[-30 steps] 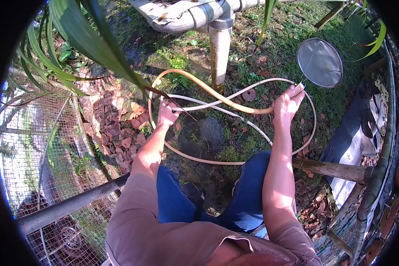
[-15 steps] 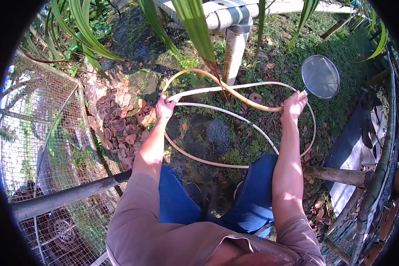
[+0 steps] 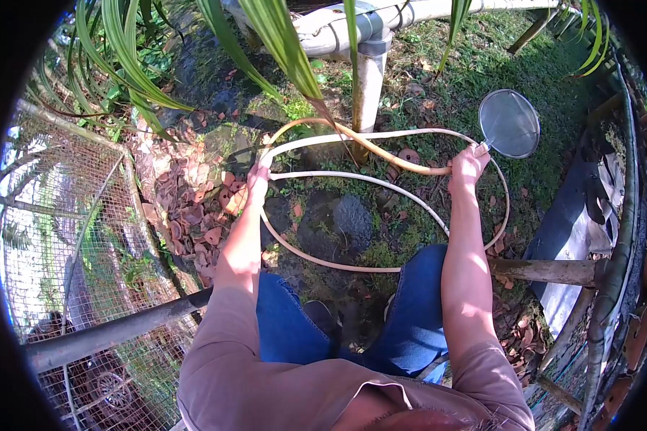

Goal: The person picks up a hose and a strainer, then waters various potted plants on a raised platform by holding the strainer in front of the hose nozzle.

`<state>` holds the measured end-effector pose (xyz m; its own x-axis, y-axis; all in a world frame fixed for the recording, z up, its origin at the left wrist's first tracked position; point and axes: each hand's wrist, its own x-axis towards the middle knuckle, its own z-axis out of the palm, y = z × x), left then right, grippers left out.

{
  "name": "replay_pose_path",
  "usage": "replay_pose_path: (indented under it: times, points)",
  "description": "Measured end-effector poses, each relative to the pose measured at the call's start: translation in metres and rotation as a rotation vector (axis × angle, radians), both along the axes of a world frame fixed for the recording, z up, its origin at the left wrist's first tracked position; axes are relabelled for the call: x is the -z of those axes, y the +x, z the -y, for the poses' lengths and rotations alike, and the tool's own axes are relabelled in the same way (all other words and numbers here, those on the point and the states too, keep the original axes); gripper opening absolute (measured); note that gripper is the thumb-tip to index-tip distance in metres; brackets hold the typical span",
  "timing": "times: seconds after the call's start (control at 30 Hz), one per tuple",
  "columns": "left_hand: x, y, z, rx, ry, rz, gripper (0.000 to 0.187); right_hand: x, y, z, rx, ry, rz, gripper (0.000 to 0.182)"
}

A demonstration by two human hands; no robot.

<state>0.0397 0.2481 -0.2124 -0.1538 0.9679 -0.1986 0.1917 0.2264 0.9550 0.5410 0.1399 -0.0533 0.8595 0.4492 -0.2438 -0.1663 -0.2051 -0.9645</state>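
A pale, looped hose stretches between my two hands over the ground. My left hand is closed around the hose at the left side of the loops. On the right, my right hand is closed on the handle of a round mesh strainer and also grips part of the hose. The strainer's mesh bowl points up and to the right, away from my body. One yellowish length of hose crosses over the whiter one between the hands.
Long green leaves hang in front at the top. A pale post stands beyond the hose. Wire mesh and a dark rail lie left. Broken clay pieces cover ground at left; a wooden bar is at right.
My left hand has shifted slightly left and down, and the strainer has moved slightly left with my right hand. The hose loops have shifted a little. The leaves and post appear further left.
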Motion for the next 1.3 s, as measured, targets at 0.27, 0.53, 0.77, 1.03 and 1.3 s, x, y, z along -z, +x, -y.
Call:
replay_pose_path:
  times: [0.27, 0.53, 0.77, 1.03, 1.3]
  points:
    - [-0.031, 0.036, 0.0, 0.309, -0.161, -0.281, 0.046, -0.01, -0.004, -0.003, 0.053, 0.105, -0.082, 0.035]
    - [-0.126, 0.133, 0.041, 0.284, 0.01, -0.557, 0.054, -0.029, -0.026, -0.035, -0.045, 0.437, -0.146, 0.023]
    - [-0.153, 0.192, 0.067, 0.54, 0.695, -0.43, 0.024, -0.036, -0.034, -0.044, -0.01, 0.407, -0.14, 0.009]
    - [-0.127, 0.282, 0.1, 0.716, 0.662, -0.399, 0.026, -0.009, -0.007, -0.043, 0.031, 0.254, 0.067, 0.035]
    - [-0.112, 0.335, 0.097, 1.146, 0.711, -0.435, 0.046, -0.049, -0.011, -0.028, 0.075, 0.237, 0.083, 0.039]
